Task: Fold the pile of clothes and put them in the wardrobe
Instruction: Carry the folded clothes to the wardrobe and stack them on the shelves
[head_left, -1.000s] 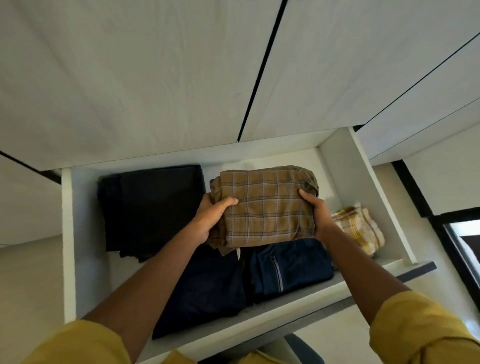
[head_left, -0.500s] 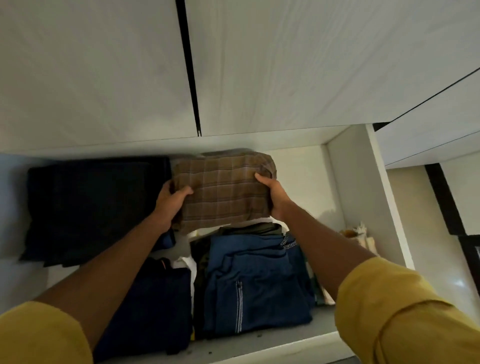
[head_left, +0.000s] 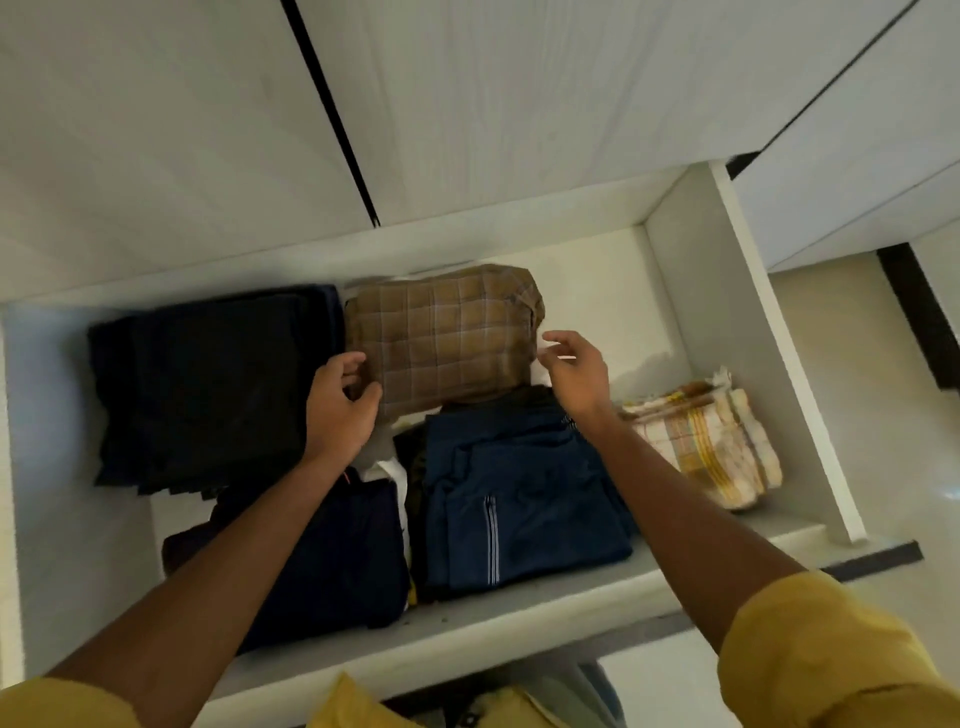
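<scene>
Wardrobe shelf (head_left: 613, 312) w/ plaid shirt (head_left: 447, 338) at back; our R hand (head_left: 574, 374) loose, off it; L hand (head_left: 337, 408) curled at its edge, grip unclear.

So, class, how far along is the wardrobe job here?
Done: the brown checked shirt lies folded on the shelf behind the blue garment. In hand: right hand open, clear of it; left hand curled at its edge, grip unclear. Left: the pile is not in view.
</scene>
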